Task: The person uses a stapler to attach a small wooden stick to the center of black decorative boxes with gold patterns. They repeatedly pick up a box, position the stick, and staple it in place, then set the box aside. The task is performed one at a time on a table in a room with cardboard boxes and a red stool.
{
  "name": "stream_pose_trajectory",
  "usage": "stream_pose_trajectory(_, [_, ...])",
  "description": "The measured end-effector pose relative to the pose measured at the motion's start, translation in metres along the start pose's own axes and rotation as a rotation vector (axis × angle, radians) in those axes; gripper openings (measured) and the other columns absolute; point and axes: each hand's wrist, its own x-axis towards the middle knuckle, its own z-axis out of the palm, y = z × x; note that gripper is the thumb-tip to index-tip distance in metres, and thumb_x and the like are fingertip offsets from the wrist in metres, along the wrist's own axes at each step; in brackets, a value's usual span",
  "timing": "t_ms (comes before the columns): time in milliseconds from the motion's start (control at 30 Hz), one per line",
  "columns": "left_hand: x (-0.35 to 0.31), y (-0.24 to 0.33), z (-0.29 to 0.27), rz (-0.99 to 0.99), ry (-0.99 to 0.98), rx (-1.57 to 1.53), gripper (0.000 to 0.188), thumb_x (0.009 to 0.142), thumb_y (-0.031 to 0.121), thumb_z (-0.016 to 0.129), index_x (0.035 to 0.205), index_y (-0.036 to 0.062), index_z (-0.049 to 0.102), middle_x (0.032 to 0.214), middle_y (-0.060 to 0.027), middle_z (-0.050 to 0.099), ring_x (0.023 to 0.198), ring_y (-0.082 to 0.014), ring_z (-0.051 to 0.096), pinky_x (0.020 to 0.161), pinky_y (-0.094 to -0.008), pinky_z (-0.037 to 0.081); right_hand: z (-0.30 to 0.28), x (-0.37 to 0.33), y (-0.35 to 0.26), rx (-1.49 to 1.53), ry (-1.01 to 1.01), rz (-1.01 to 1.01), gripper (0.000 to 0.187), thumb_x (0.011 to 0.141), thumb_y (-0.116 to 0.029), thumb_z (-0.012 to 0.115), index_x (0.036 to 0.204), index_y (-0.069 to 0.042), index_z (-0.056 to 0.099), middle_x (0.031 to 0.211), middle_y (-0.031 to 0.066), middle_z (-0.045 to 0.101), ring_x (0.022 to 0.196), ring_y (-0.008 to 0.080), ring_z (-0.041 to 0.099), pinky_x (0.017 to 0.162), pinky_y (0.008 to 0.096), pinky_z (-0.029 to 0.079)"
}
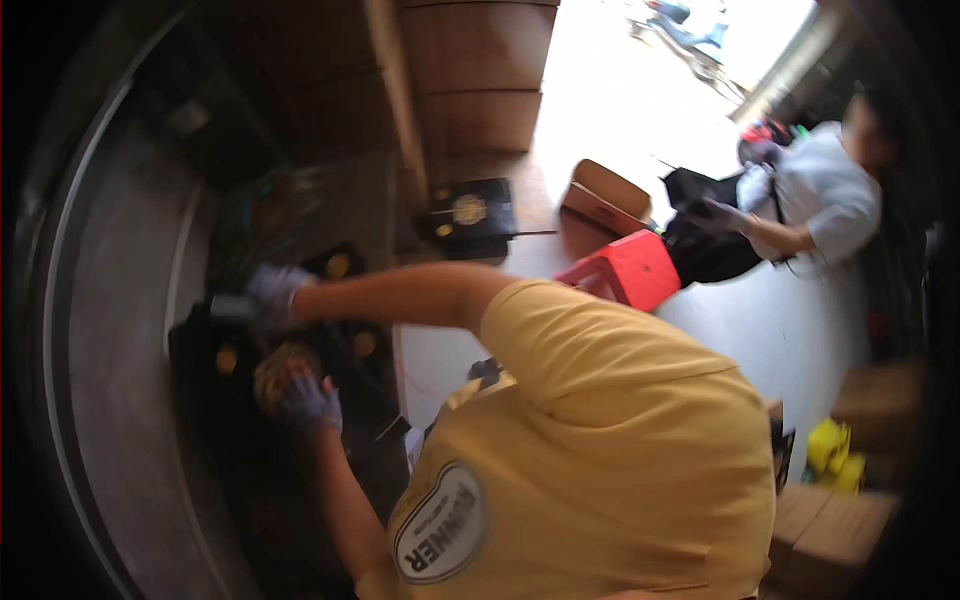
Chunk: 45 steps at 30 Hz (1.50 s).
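My left hand (pixel 312 402), in a pale purple glove, is closed on a tan, crumpled-looking bundle (pixel 270 378); blur hides its kind. Farther out, my right hand (pixel 278 292), gloved alike, is smeared by motion beside a grey-blue blocky thing (pixel 232 309). Whether its fingers grip that thing is unclear. Beneath and around both hands are dark boxes with round gold marks, one mark (pixel 228 360) left of the tan bundle and another (pixel 365 344) under my right forearm.
A black box with a gold emblem (pixel 470 209) lies beyond my right arm, near stacked brown cartons (pixel 470 120). An open carton (pixel 605 197) and red bin (pixel 640 270) stand to the right. A gloved co-worker (pixel 830 195) in a pale shirt holds something dark.
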Motion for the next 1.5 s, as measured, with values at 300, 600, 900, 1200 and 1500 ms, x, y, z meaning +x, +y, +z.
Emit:
stream_pose_trajectory(300, [0.040, 0.000, 0.016, -0.477, -0.219, 0.337, 0.058, 0.092, 0.047, 0.022, 0.138, 0.0137, 0.029, 0.143, -0.0067, 0.030, 0.128, -0.0246, 0.033, 0.103, -0.0434, 0.025, -0.009, -0.210, 0.039, 0.087, -0.717, 0.348, 0.046, 0.076, -0.040, 0.057, 0.111, -0.011, 0.057, 0.092, 0.0122, 0.063, 0.091, 0.0228, 0.060, 0.075, 0.0385, 0.048])
stream_pose_trajectory(600, [0.061, -0.007, 0.021, -0.579, -0.278, 0.384, 0.057, 0.091, 0.051, 0.019, 0.139, 0.0213, 0.028, 0.145, -0.0049, 0.025, 0.128, -0.0231, 0.032, 0.101, -0.0449, 0.027, -0.018, -0.247, 0.053, 0.628, -0.796, 0.705, 0.052, 0.068, -0.026, 0.059, 0.115, -0.006, 0.052, 0.095, 0.0089, 0.059, 0.087, 0.0210, 0.056, 0.076, 0.0358, 0.046])
stream_pose_trajectory(900, [0.043, 0.000, 0.017, -0.725, -0.240, 0.440, 0.055, 0.090, 0.052, 0.022, 0.136, 0.0225, 0.031, 0.141, -0.0032, 0.031, 0.124, -0.0223, 0.036, 0.096, -0.0442, 0.031, 0.017, -0.249, 0.066, 0.700, -0.785, 0.546, 0.039, 0.080, -0.022, 0.060, 0.114, -0.005, 0.052, 0.100, 0.0046, 0.060, 0.094, 0.0157, 0.055, 0.088, 0.0322, 0.044])
stream_pose_trajectory(1200, [0.037, 0.007, 0.013, -0.706, -0.273, 0.435, 0.058, 0.089, 0.055, 0.020, 0.136, 0.0222, 0.032, 0.133, -0.0057, 0.039, 0.115, -0.0246, 0.042, 0.095, -0.0476, 0.031, 0.065, -0.224, 0.059, 1.303, -0.472, 0.679, 0.028, 0.072, -0.015, 0.064, 0.097, -0.007, 0.054, 0.071, 0.0028, 0.055, 0.068, 0.0134, 0.057, 0.064, 0.0300, 0.048])
stream_pose_trajectory(1500, [0.030, 0.023, -0.014, -0.667, -0.373, 0.352, 0.058, 0.088, 0.057, 0.024, 0.135, 0.0242, 0.035, 0.132, -0.0075, 0.039, 0.114, -0.0263, 0.043, 0.093, -0.0476, 0.031, 0.078, -0.191, 0.060, 1.326, -0.233, 0.696, 0.019, 0.067, -0.020, 0.063, 0.079, -0.006, 0.058, 0.066, 0.0067, 0.058, 0.057, 0.0183, 0.058, 0.052, 0.0324, 0.047])
